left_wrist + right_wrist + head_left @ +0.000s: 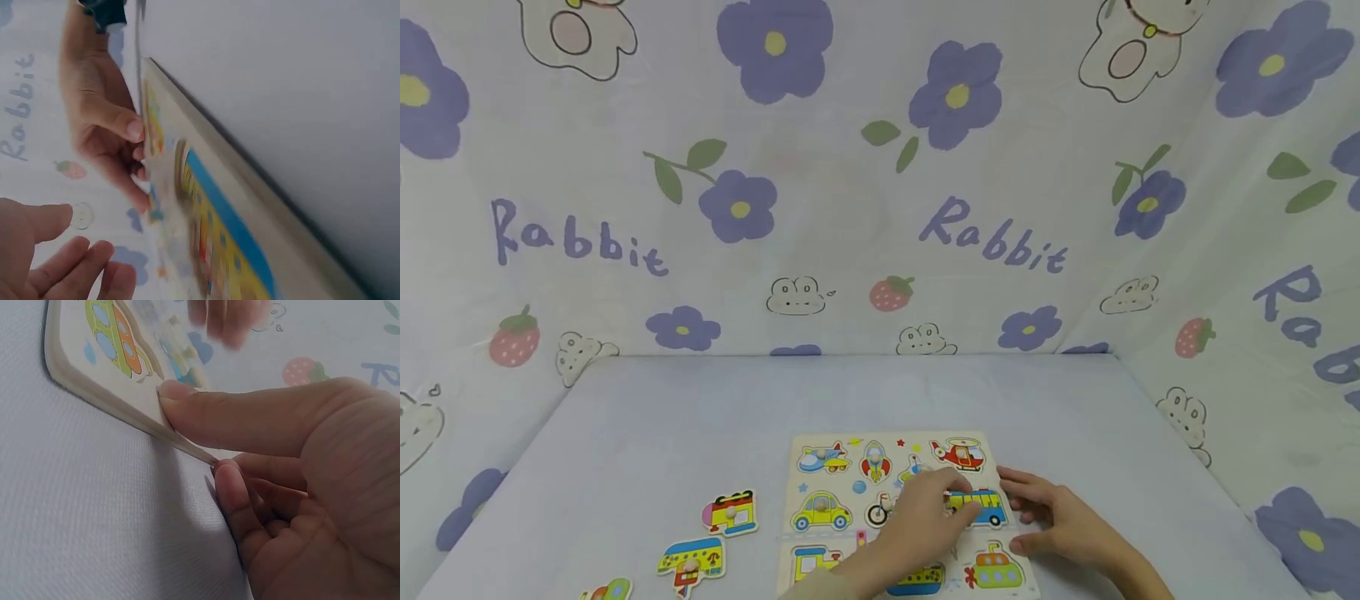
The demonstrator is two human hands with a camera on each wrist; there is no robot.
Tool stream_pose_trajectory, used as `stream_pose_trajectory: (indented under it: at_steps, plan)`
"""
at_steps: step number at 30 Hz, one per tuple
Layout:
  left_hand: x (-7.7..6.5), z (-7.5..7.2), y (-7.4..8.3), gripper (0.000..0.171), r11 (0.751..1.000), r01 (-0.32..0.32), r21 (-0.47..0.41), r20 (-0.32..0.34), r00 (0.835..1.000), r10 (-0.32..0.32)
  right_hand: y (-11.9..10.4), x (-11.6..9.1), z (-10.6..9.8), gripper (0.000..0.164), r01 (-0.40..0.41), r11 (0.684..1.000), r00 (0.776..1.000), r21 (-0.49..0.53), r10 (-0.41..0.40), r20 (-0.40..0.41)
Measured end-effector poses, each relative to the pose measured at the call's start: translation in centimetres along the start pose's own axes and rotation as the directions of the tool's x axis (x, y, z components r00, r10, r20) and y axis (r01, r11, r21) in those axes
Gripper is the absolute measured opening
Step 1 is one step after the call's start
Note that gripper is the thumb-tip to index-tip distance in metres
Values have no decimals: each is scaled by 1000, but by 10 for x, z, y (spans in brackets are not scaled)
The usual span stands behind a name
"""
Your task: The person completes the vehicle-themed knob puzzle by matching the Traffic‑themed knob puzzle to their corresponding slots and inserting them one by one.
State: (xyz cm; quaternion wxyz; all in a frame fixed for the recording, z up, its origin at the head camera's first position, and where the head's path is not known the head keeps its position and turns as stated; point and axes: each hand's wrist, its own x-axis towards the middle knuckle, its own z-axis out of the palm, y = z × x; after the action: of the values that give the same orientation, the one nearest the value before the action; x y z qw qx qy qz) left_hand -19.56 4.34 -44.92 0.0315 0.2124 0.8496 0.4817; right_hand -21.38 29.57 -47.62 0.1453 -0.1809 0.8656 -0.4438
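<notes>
A wooden peg puzzle board (784, 533) with vehicle pictures lies on the table. My right hand (1063, 521) pinches its right edge; in the right wrist view the thumb (219, 419) lies on the top face and the other fingers are at the side edge. My left hand (925, 512) is over the middle of the board, beside the bus piece (988, 508), and covers part of the pictures. In the left wrist view the left fingers (78, 265) are loosely bent and apart, with nothing between them. The helicopter (958, 455) and green car (822, 510) sit in the board.
Loose pieces lie left of the board: a train piece (732, 512), a blue and yellow piece (692, 560), and a green one (610, 590) at the bottom edge of view. A patterned cloth (850, 192) rises behind the pale table (850, 392) and along its sides.
</notes>
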Motion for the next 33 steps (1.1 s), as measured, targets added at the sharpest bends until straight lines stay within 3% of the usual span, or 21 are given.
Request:
stream_pose_trajectory:
  at_steps: [3, 6, 12, 16, 19, 24, 33]
  plan:
    - [-27, -32, -3, 22, 996, -68, 52, 21, 998, 67, 1, 0, 1, 84, -27, 1000, 1000, 13, 27, -3]
    - [-53, -72, -15, 21, 985, -97, 145, 16, 995, 96, 0, 0, 1, 87, -38, 999, 999, 31, 38, -10]
    - [-98, -145, -56, 25, 956, 6, 292, -106, 994, 26, 1, -1, 1, 86, -31, 999, 999, 26, 31, -7]
    - [-118, -181, -82, 26, 958, 60, 279, -173, 985, -11, 1, -1, 2, 85, -24, 999, 1000, 26, 24, -2]
    - [-126, -199, -96, 25, 962, 89, 259, -174, 984, -44, 0, -2, 1, 85, -22, 999, 1000, 30, 22, 1]
    - [-126, -218, -109, 21, 978, 53, 202, -97, 995, -34, -1, -4, -1, 84, -19, 999, 1000, 29, 19, -6]
    - [-119, -231, -127, 14, 991, 53, 119, 67, 996, -62, 2, -4, 0, 84, 1, 996, 1000, 89, -3, 22]
